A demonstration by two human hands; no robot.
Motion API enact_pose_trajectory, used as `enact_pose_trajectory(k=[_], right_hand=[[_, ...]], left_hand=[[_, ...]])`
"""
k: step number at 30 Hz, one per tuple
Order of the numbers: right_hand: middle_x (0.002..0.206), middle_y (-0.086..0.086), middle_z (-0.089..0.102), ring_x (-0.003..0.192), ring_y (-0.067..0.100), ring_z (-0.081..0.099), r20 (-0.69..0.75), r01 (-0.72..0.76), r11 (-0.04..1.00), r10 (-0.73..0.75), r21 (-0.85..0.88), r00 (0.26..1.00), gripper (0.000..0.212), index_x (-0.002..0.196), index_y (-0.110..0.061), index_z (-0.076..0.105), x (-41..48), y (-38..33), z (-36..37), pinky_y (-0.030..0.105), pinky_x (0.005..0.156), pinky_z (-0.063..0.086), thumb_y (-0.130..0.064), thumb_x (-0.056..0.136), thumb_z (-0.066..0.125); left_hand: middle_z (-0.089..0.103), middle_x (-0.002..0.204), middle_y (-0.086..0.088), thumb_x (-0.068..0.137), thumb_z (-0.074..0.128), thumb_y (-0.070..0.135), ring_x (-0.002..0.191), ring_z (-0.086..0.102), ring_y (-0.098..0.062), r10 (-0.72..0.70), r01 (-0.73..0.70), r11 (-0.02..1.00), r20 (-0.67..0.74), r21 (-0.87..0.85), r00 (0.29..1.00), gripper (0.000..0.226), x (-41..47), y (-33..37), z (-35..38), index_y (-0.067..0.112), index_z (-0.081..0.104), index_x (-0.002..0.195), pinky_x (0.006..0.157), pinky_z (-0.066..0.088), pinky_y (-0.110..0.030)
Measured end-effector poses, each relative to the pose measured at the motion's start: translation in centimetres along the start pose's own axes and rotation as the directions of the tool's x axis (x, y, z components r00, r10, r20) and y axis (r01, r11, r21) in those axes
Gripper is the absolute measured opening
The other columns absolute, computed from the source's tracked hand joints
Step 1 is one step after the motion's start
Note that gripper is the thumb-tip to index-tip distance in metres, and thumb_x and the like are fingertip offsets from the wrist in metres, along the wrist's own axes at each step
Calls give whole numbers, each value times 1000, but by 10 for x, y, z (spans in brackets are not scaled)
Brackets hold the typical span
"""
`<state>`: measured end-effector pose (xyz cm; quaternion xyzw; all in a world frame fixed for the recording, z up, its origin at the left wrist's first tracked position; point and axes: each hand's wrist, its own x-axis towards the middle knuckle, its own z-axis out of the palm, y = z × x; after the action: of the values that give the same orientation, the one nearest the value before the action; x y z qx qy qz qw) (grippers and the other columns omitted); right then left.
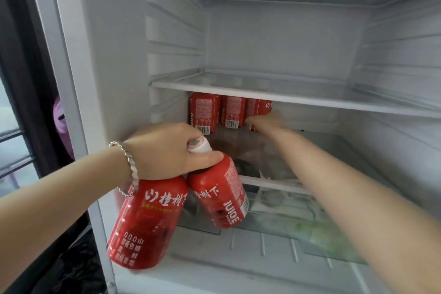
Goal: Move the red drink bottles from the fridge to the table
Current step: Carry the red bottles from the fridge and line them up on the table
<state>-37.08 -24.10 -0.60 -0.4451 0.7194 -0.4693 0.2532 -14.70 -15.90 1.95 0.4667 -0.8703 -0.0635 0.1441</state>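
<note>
**Two red bottles in hand, three on the shelf**

At the far left, outside the open fridge (pixel 114 55), a purple object (pixel 59 119) shows past the cabinet's edge; what it is cannot be told. The person's left hand (pixel 167 150), with a silver bracelet (pixel 128 167) on the wrist, is clamped from above round the tops of two red drink bottles at once. They hang tilted in front of the fridge's lower left part. The near bottle (pixel 148 222) leans down to the left and carries white lettering. The second bottle (pixel 219 196) leans to the right with the word JUICE on its side, and its white cap (pixel 199 145) pokes out between thumb and fingers. The two touch near their shoulders.

Further in, a row of three red bottles (pixel 233 112) stands upright at the back left, under the glass shelf (pixel 298 98). The right hand (pixel 265 122) is stretched deep inside and rests against the rightmost bottle (pixel 260 107) of that row. It is blurred, so whether the fingers have closed round the bottle cannot be told. Below the right forearm, a clear drawer (pixel 274 222) holds something green.
</note>
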Motion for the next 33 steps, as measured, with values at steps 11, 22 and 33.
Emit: enact_pose_trajectory(k=[11,22,33], right_hand=[[130,13,54,122,29,52,-176,44,979,-8,199,984,87,134,-8,36,61,23,23,44,102,45,-9,61,84],[123,2,58,111,23,59,-91,110,946,-144,-307,985,94,131,-18,37,-50,27,-18,37,88,51,-47,56,85],[121,-3,58,106,17,60,-35,142,970,-152,-198,988,108,132,-26,37,-115,41,-44,40,89,52,-58,39,83]], left_hand=[[62,77,14,77,43,70,72,58,-4,-65,64,994,17,90,998,45,9,4,-7,27,54,72,60,41,-17],[58,86,13,81,46,67,71,51,-5,-61,60,993,3,100,998,38,4,10,7,30,55,84,54,30,-10],[64,81,13,75,41,76,74,59,-5,51,-50,988,1,148,999,51,9,17,21,30,62,83,70,47,-21]])
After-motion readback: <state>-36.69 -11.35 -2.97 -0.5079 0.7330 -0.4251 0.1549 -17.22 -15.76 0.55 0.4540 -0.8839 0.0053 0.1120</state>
